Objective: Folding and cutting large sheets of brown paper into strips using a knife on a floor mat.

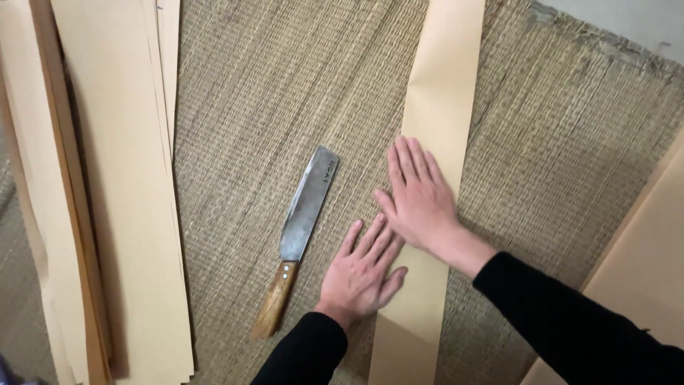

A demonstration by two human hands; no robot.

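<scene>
2 hands flat, open: left hand, right hand pressing paper strip, knife just left

Both hands flat: left hand, right hand pressing paper strip; knife beside.

The paper strip is plain tan, as is the paper stack; the mat shows straw-beige weave (coarse, streaky); the knife is grey-bladed, brown-handled; the sleeves are black.
</scene>
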